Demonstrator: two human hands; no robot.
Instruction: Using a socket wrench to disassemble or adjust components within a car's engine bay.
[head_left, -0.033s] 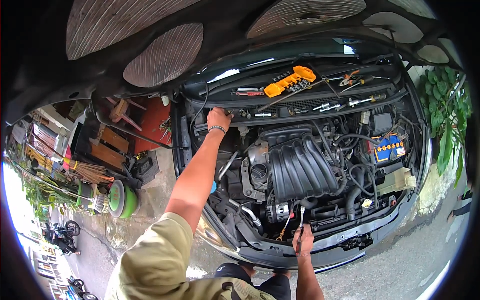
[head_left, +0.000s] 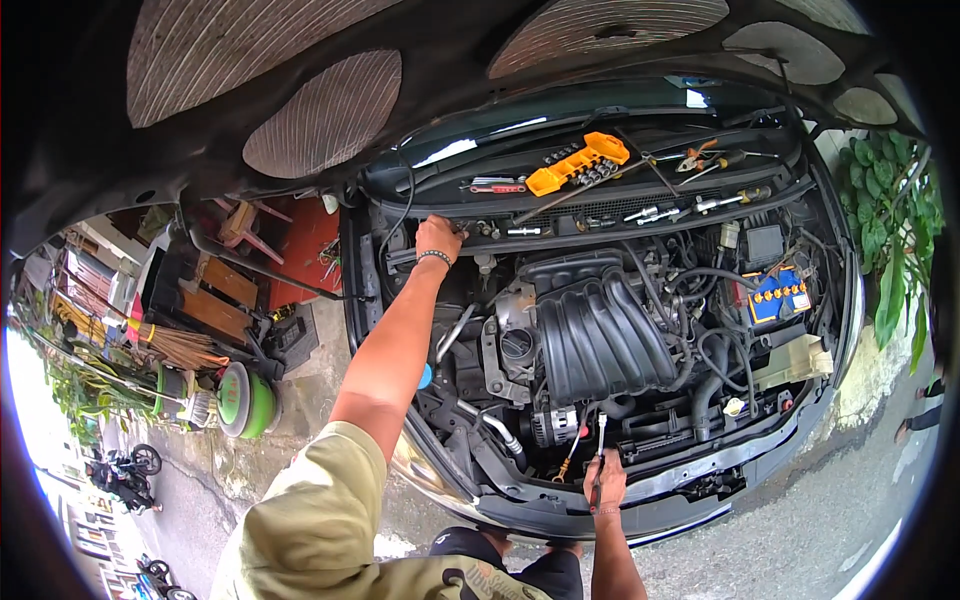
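I judge the work barely under way: my right hand (head_left: 606, 480) grips a slim ratchet-like tool (head_left: 598, 455) at the near engine (head_left: 600, 335) edge, my left hand (head_left: 437, 238) rests, seemingly empty, on the far cowl (head_left: 600, 215), everything still assembled.

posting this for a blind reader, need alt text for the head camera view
Under a raised hood, the left hand reaches to the rear of a car engine bay while the right hand holds a slim tool at its front. An orange socket set lies by the windscreen.
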